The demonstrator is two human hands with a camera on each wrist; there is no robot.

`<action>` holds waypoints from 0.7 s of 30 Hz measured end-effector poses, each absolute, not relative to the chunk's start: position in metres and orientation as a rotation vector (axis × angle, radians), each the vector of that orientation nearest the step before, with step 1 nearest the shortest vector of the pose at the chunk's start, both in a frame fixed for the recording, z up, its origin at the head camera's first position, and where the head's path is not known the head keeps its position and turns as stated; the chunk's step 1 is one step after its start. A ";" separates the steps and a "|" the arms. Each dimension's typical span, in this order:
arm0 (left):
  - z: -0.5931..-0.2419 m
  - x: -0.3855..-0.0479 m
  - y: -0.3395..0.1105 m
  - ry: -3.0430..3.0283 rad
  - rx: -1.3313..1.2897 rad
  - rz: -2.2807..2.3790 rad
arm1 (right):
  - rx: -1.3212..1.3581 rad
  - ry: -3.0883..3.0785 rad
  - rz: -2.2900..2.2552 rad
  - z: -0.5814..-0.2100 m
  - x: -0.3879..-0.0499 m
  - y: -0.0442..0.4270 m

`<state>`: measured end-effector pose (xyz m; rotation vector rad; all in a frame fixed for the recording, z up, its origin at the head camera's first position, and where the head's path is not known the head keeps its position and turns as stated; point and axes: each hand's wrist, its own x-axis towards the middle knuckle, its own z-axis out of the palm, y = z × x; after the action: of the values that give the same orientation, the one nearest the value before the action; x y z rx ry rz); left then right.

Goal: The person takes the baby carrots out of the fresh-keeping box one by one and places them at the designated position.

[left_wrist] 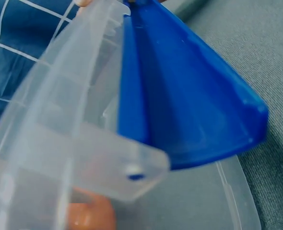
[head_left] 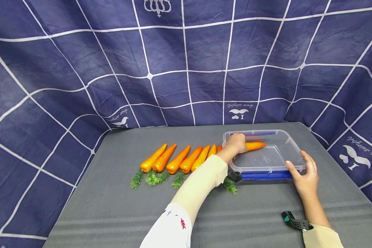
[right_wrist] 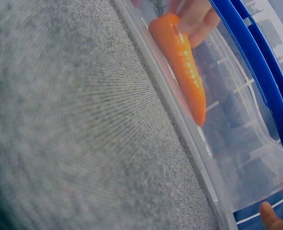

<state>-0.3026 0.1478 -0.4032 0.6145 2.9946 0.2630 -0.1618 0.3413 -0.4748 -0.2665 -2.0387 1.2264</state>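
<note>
My left hand (head_left: 237, 143) grips an orange carrot (head_left: 255, 146) by its thick end, inside a clear plastic box (head_left: 251, 169). The carrot's tip points right; through the clear wall in the right wrist view, fingers hold the carrot (right_wrist: 182, 62) near its green top. At the box's front right corner, my right hand (head_left: 307, 175) rests with thumb and fingers spread about the corner. A blue strip (head_left: 266, 175) runs along the box's front, and it fills much of the left wrist view as a blue flap (left_wrist: 194, 100).
Several more carrots (head_left: 176, 162) with green tops lie in a row left of the box, the rightmost partly hidden by my left arm. Both wrists wear dark bands. Behind the grey table (head_left: 117, 213) hangs a blue cloth (head_left: 204, 86) with white lines.
</note>
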 end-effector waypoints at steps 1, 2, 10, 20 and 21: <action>-0.404 -0.302 0.148 2.991 0.611 0.248 | -0.266 -2.040 1.226 -0.475 -0.162 0.341; -0.404 -0.302 0.148 2.984 0.605 0.238 | -0.265 -2.041 1.225 -0.475 -0.162 0.341; -0.404 -0.302 0.146 2.960 0.591 0.265 | -0.272 -2.057 1.238 -0.474 -0.162 0.339; -0.397 -0.298 0.146 2.923 0.646 0.436 | -0.271 -2.047 1.227 -0.474 -0.161 0.341; -0.395 -0.297 0.146 2.919 0.661 0.462 | -0.270 -2.045 1.226 -0.475 -0.161 0.341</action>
<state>-0.2973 0.1460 -0.3955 0.6609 2.9189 0.4615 -0.1613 0.3408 -0.4746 -0.2697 -2.0449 1.2261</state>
